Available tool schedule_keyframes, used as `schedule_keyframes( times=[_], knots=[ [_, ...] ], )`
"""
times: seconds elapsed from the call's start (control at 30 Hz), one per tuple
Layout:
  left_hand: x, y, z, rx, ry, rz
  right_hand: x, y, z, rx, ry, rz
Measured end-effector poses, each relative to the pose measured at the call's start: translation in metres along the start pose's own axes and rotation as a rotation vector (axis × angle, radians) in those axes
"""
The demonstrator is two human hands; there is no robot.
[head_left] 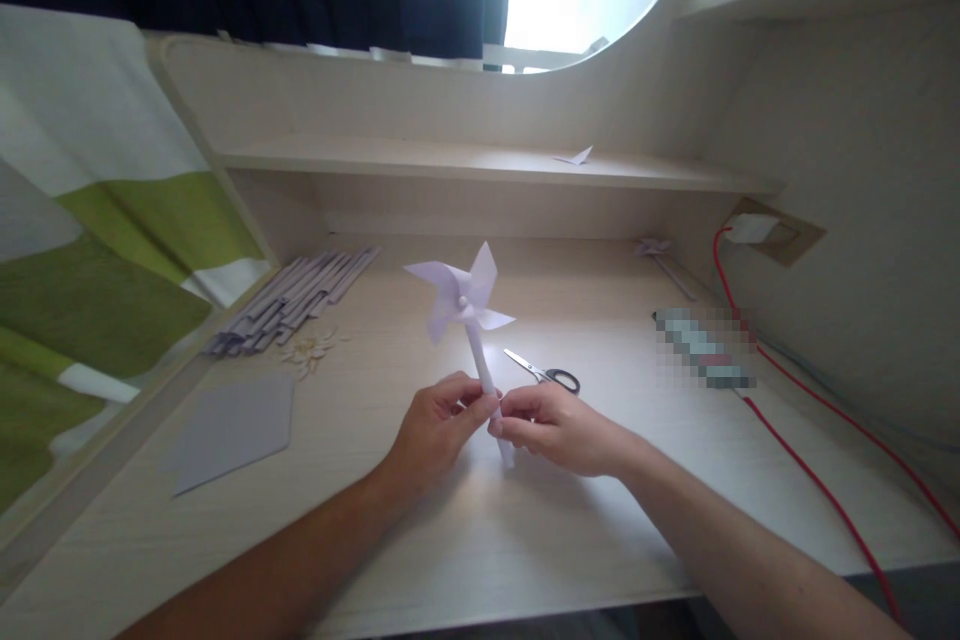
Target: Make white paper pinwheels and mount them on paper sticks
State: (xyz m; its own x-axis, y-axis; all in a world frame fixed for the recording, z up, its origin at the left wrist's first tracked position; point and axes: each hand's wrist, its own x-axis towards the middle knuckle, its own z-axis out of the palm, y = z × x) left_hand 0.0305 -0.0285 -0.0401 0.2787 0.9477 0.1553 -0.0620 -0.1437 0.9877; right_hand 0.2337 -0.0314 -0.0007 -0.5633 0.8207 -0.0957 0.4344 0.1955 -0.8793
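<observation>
A white paper pinwheel (462, 302) stands tilted slightly to the left above the middle of the desk. Its rolled paper stick runs down between my two hands. My left hand (442, 420) is closed, thumb and fingers pinching the stick from the left. From the right, my right hand (559, 428) pinches the same stick with thumb and forefinger, a little lower. The stick's lower end shows below the fingers. Scissors (559, 379) with dark handles lie just behind my right hand, blades pointing left and away.
Several rolled paper sticks (300, 298) lie stacked at the left. Near them are small pale pieces (306, 352) and a paper sheet (244, 430). Another pinwheel (664, 260) lies back right. A blurred phone-like device (701, 348) has a red cable (817, 505). Folded paper (577, 158) sits on the shelf.
</observation>
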Motion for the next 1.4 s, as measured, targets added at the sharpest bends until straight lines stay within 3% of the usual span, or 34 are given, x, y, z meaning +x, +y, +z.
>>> schedule_keyframes(
  times=[0.1, 0.2, 0.3, 0.37, 0.47, 0.6, 0.93, 1.03, 1.1, 1.23, 1.4],
  knots=[
    [0.002, -0.002, 0.0, -0.041, 0.068, -0.002, 0.0, 0.003, 0.009, -0.016, 0.082, -0.007],
    [0.004, -0.004, -0.001, -0.06, 0.13, -0.005, -0.003, 0.008, 0.02, -0.094, 0.269, -0.012],
    [0.004, -0.003, 0.0, -0.073, 0.161, -0.012, -0.006, 0.011, 0.03, -0.211, 0.454, -0.085],
    [0.004, -0.002, 0.001, -0.077, 0.171, -0.016, -0.006, 0.013, 0.035, -0.29, 0.509, -0.158],
    [0.004, -0.001, 0.003, -0.079, 0.176, -0.022, -0.007, 0.015, 0.041, -0.424, 0.509, -0.207],
    [0.004, -0.001, 0.003, -0.072, 0.162, -0.034, -0.007, 0.018, 0.041, -0.482, 0.475, -0.125],
    [-0.005, -0.002, 0.005, 0.019, 0.103, -0.06, -0.004, 0.017, 0.027, -0.093, 0.428, -0.098],
    [-0.007, -0.003, 0.005, 0.069, 0.14, -0.064, -0.003, 0.019, 0.009, -0.087, 0.486, -0.054],
    [-0.007, -0.003, 0.004, 0.097, 0.133, -0.062, -0.003, 0.023, -0.013, -0.21, 0.551, 0.029],
    [-0.007, -0.002, 0.004, 0.143, 0.096, -0.062, 0.003, 0.041, -0.075, -0.324, 0.657, 0.187],
    [-0.004, -0.003, 0.002, 0.198, 0.087, -0.07, 0.02, 0.074, -0.154, -0.388, 0.68, 0.512]
  ],
)
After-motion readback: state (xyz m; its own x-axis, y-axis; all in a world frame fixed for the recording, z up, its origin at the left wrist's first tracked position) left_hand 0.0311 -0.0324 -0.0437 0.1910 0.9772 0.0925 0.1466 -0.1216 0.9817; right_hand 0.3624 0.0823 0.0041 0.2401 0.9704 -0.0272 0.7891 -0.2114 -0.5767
